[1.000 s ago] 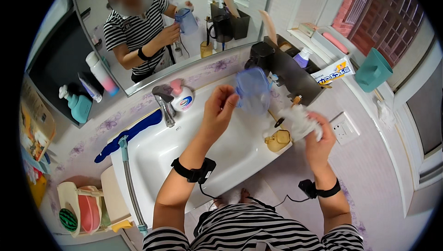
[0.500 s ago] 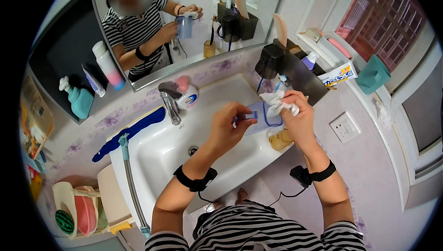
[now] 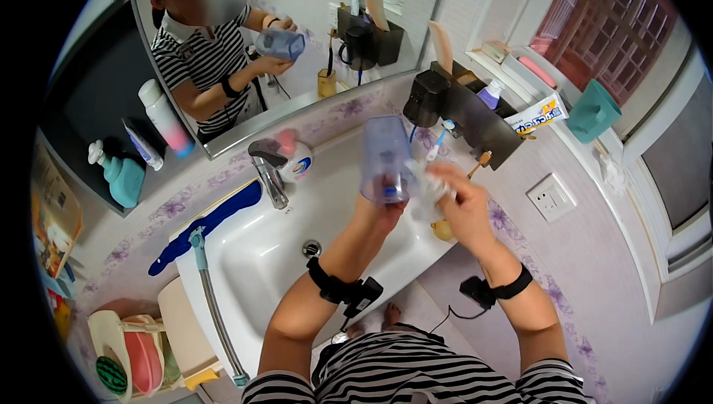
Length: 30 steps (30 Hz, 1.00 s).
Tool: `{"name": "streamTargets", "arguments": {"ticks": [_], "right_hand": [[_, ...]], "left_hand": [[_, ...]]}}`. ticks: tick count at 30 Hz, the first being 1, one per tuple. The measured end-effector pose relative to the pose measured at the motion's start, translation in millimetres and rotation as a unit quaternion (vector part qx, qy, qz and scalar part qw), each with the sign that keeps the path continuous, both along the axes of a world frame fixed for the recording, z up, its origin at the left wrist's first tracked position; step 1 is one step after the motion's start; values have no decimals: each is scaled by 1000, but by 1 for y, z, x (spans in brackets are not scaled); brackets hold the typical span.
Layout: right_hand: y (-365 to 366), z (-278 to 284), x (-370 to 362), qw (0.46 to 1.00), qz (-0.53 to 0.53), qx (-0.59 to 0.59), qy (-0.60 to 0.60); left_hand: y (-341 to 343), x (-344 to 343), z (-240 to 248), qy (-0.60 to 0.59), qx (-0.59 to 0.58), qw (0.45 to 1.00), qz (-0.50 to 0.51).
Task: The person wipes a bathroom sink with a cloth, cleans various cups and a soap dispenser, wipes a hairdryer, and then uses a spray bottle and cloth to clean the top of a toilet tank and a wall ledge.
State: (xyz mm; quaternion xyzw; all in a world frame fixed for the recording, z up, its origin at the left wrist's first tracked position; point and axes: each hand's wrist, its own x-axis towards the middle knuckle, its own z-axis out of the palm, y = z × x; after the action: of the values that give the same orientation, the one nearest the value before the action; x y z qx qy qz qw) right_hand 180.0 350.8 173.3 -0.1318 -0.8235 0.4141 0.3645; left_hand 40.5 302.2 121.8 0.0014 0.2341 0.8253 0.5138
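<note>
A clear blue plastic cup [image 3: 382,153] is held up over the right part of the sink, tilted onto its side. My left hand [image 3: 380,214] is closed on it from below, the fingers partly hidden behind the see-through plastic. My right hand [image 3: 468,207] grips a crumpled white cloth [image 3: 429,187], smeared by motion, close beside the cup's right side. Whether cloth and cup touch, I cannot tell. Below my right hand, an amber toothbrush cup [image 3: 442,230] stands on the sink's rim, mostly covered by the hand. The mirror [image 3: 297,77] also reflects the cup between both hands.
The white sink [image 3: 245,255] has a metal faucet [image 3: 272,177] and a pump bottle [image 3: 298,160] behind it. A blue cloth [image 3: 204,229] and a hose [image 3: 212,307] lie along its left edge. A dark wall rack [image 3: 475,125] holds toothpaste and a black mug. A teal mug [image 3: 593,112] stands on the windowsill.
The cup has been raised and turned onto its side, and my left hand has shifted underneath it. My right hand with the white cloth has moved slightly left and down.
</note>
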Motion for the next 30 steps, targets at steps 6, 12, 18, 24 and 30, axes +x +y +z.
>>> {"name": "streamTargets", "arguments": {"ticks": [6,12,18,24,30], "right_hand": [[4,3,16,989,-66,104,81],[-7,42,-29,984,-61,134,102],[-23,12,-4,982,44,185,7],[-9,18,-1,969,-74,227,71],[-3,-2,-1,980,-53,192,24]], "left_hand": [[4,-21,-4,17,82,991,-104],[4,7,12,60,91,982,-154],[8,-16,-31,135,-62,989,8],[14,-11,-20,102,-52,993,36],[12,-7,-17,71,-33,996,42]]}}
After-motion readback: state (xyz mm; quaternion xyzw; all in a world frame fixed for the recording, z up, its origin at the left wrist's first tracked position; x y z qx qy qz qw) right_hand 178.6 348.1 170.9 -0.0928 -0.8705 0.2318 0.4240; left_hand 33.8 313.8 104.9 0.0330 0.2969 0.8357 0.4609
